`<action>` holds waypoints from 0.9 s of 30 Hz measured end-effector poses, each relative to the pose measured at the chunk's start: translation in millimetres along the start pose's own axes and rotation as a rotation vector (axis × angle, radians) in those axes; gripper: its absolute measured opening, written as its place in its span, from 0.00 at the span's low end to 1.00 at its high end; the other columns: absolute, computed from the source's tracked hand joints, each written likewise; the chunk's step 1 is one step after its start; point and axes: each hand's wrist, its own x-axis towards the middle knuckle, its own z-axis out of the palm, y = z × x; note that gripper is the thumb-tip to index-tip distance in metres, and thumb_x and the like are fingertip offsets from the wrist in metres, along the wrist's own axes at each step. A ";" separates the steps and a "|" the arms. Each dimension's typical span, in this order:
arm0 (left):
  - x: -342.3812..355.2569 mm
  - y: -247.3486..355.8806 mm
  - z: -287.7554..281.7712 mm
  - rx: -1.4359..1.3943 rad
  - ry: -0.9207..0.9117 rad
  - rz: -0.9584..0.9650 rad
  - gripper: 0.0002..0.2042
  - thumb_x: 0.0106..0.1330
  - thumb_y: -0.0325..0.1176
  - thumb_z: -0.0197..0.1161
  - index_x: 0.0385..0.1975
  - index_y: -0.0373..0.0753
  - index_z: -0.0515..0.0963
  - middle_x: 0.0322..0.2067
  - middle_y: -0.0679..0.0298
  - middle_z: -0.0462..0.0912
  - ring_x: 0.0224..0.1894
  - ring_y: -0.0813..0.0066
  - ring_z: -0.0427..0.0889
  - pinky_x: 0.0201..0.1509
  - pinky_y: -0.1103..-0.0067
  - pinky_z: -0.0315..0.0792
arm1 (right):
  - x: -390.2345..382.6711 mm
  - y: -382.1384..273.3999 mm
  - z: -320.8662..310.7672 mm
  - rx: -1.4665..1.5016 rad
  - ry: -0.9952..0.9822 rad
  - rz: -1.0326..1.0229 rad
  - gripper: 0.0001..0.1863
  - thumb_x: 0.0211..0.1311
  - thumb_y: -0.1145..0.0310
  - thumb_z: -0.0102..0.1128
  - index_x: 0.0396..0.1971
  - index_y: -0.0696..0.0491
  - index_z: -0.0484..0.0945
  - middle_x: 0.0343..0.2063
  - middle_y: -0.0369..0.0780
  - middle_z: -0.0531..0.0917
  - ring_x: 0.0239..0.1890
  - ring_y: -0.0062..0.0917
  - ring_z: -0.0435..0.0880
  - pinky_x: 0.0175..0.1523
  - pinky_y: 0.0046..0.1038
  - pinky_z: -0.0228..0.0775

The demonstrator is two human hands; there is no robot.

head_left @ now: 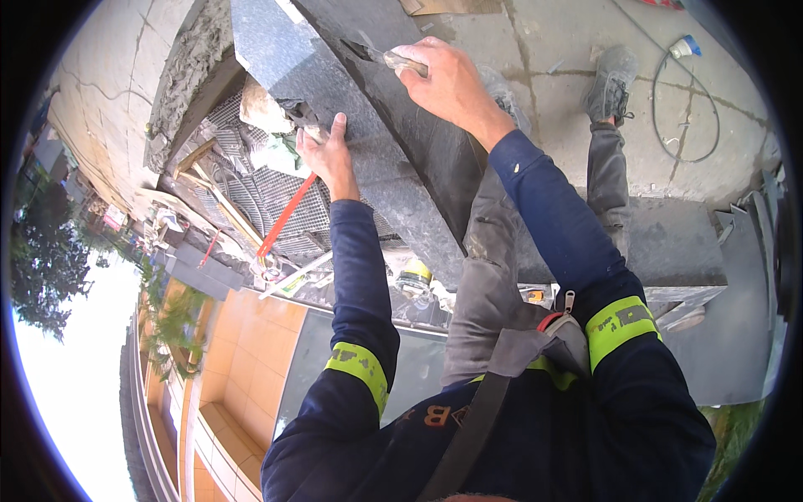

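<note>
My right hand (447,79) is closed around the pale handle of a trowel (406,63). Its thin blade shows only faintly, beside the dark vertical face of a grey stone slab (368,151). At the slab's left edge, my left hand (329,159) has its thumb raised apart from the fingers. Those fingers lie by the edge, next to a tan lump and a crumpled white bag (263,109); part of them is hidden. Left of the slab is a cavity with dark mesh sheeting (238,180) and an orange-red strip (286,216) just below my left hand.
Rough mortar (196,71) lines the cavity's far wall, and timber pieces (222,201) lie inside. A tape measure (414,274) rests among clutter near my leg. A cable with a blue plug (686,46) loops over the paving at right, beyond my shoe (611,84).
</note>
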 end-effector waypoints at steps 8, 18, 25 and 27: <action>1.6 -0.5 -1.0 0.041 -0.023 0.011 0.18 0.58 0.36 0.83 0.30 0.33 0.78 0.30 0.67 0.77 0.34 0.73 0.71 0.42 0.71 0.69 | 7.6 12.8 24.3 -0.172 -0.006 -0.100 0.15 0.63 0.68 0.63 0.48 0.55 0.88 0.44 0.45 0.87 0.45 0.44 0.87 0.52 0.40 0.80; -0.4 -2.4 -1.4 0.030 -0.027 0.010 0.17 0.58 0.34 0.83 0.34 0.32 0.81 0.31 0.67 0.78 0.35 0.74 0.71 0.44 0.73 0.70 | -20.5 6.1 10.2 -0.117 -0.085 -0.049 0.17 0.61 0.66 0.64 0.49 0.52 0.89 0.45 0.45 0.88 0.48 0.44 0.87 0.53 0.42 0.80; 0.5 -4.6 -0.3 -0.044 -0.040 -0.039 0.16 0.58 0.33 0.83 0.37 0.32 0.82 0.31 0.69 0.78 0.34 0.76 0.71 0.44 0.74 0.71 | -52.2 13.6 -3.3 -0.057 -0.131 -0.081 0.17 0.64 0.69 0.64 0.51 0.54 0.87 0.48 0.42 0.87 0.48 0.42 0.87 0.54 0.38 0.80; 1.8 -4.1 -1.7 -0.028 -0.056 -0.036 0.16 0.58 0.33 0.83 0.38 0.32 0.82 0.31 0.69 0.78 0.35 0.76 0.72 0.44 0.75 0.71 | -54.1 16.6 -5.2 -0.040 -0.121 -0.035 0.16 0.63 0.67 0.63 0.50 0.50 0.89 0.47 0.39 0.88 0.48 0.40 0.88 0.53 0.39 0.81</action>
